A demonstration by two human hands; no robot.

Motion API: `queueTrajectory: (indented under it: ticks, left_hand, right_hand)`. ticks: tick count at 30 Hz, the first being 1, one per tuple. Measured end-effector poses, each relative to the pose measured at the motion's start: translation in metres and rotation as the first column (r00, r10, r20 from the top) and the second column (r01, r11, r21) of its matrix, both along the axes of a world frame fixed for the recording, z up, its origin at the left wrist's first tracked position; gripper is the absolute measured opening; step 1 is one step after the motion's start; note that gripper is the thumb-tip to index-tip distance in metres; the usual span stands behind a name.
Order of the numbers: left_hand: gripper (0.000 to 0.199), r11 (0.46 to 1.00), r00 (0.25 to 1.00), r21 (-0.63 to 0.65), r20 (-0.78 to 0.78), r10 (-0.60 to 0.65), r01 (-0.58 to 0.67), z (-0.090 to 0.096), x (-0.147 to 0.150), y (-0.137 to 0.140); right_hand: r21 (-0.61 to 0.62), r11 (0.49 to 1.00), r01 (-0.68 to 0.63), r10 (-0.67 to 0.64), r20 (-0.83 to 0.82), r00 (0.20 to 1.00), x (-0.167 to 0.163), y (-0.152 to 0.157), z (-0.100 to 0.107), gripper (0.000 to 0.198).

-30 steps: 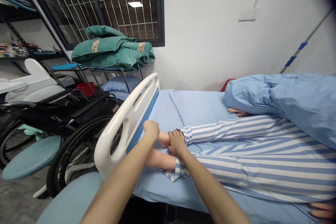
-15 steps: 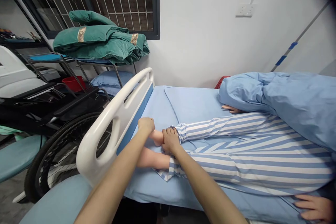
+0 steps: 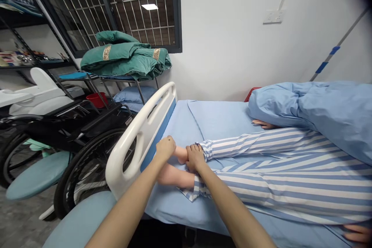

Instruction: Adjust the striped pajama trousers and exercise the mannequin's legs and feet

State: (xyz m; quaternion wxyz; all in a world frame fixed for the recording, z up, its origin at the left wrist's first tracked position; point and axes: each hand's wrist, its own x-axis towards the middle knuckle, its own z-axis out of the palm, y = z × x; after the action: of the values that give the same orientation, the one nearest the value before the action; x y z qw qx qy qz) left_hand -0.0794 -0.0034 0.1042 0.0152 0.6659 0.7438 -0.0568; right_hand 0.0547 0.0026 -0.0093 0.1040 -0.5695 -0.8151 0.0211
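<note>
A figure lies on the bed in blue-and-white striped trousers [image 3: 261,184]; its smooth bare feet suggest a manikin, but I cannot be sure. My left hand [image 3: 165,148] is closed over the toe end of the far foot [image 3: 180,152], near the footboard. Around the ankle of that same leg, just below the trouser cuff, my right hand [image 3: 194,157] is wrapped, palm down. The near foot [image 3: 174,177] rests on the sheet under my forearms, its toes partly hidden by my left arm. The far toes are hidden by my left hand.
A white footboard [image 3: 120,159] borders the bed's left end, with a wheelchair [image 3: 90,162] and stools [image 3: 37,176] beyond it. A blue quilt [image 3: 314,112] covers the figure's upper part. Green folded bedding [image 3: 124,58] lies below the barred window. A wall socket [image 3: 273,16] is above the bed.
The view has shifted slightly left and upward, so the scene sits farther right and lower. Both hands keep their hold on the far foot and ankle; the left hand has turned slightly.
</note>
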Motion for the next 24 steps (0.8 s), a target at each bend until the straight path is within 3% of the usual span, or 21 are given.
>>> queueTrajectory:
  ticks: [5,12,17,21,24]
  left_hand:
    - [0.041,0.987,0.999,0.159,0.015,-0.028,0.026,-0.004,-0.013,-0.032]
    - [0.029,0.942,0.996,0.332,0.085,0.022,-0.050,-0.029,-0.024,-0.080]
    - [0.036,0.903,1.000,0.429,0.023,-0.009,-0.001,-0.039,-0.027,-0.095]
    - [0.044,0.893,0.997,0.445,-0.057,-0.053,0.073,-0.046,-0.032,-0.106]
    - [0.046,0.910,0.994,0.408,-0.099,-0.037,0.074,-0.043,-0.035,-0.108]
  right_hand:
    - [-0.008,1.000,-0.011,0.011,-0.002,1.000,0.001,0.001,-0.002,0.052]
    - [-0.017,0.998,-0.056,0.055,-0.046,0.997,0.004,-0.009,0.011,0.063]
    - [0.061,0.988,-0.144,0.153,-0.179,0.972,0.010,-0.048,0.026,0.043]
    - [-0.005,0.963,-0.268,0.262,-0.181,0.948,0.013,-0.077,0.023,0.055]
    - [-0.142,0.953,-0.268,0.258,-0.083,0.963,0.012,-0.083,0.018,0.059]
